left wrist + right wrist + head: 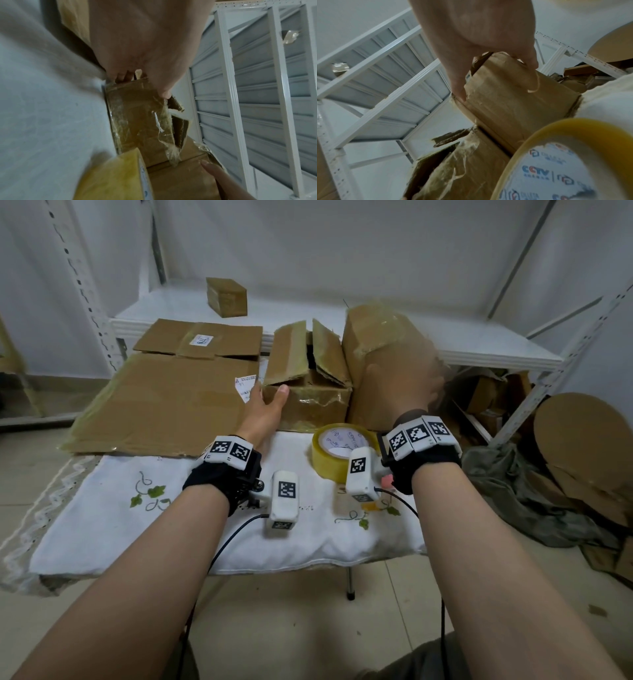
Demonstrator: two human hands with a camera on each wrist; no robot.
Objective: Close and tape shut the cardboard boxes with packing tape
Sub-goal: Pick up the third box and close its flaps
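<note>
A small cardboard box [308,402] with old tape stands at the back of the table, its top flaps [287,350] sticking up. My left hand [270,395] grips its front left corner, thumb [164,93] on the front upper edge and fingers [123,77] round the side. Right beside it a taller, taped box [373,337] leans. My right hand [411,378], blurred in the head view, grips its upper end with the thumb [458,92] on one edge and the fingers [534,65] over the other. A yellowish tape roll [339,450] lies in front of both boxes.
Flattened cardboard sheets [164,398] cover the table's back left. A white embroidered cloth [171,525] covers the table front. Behind runs a white metal shelf [479,337] with a small closed box [226,296]. Cardboard scraps [582,457] are heaped on the floor at right.
</note>
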